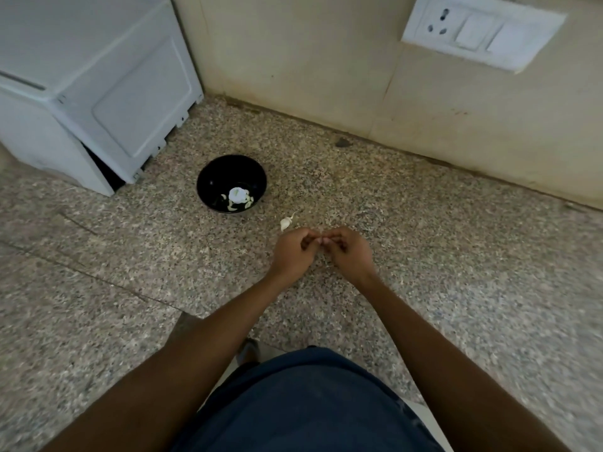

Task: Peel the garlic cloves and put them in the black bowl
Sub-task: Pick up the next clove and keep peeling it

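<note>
The black bowl stands on the speckled stone counter and holds several pale peeled cloves and a white piece of the garlic bulb. An unpeeled garlic clove lies on the counter just right of the bowl. Right below that clove, my left hand and my right hand meet fingertip to fingertip, fingers curled, pinching a small garlic clove that is almost wholly hidden between them.
A white appliance stands at the back left, close behind the bowl. A beige wall with a white socket plate runs along the back. A small dark chip lies near the wall. The counter's front edge is by my body.
</note>
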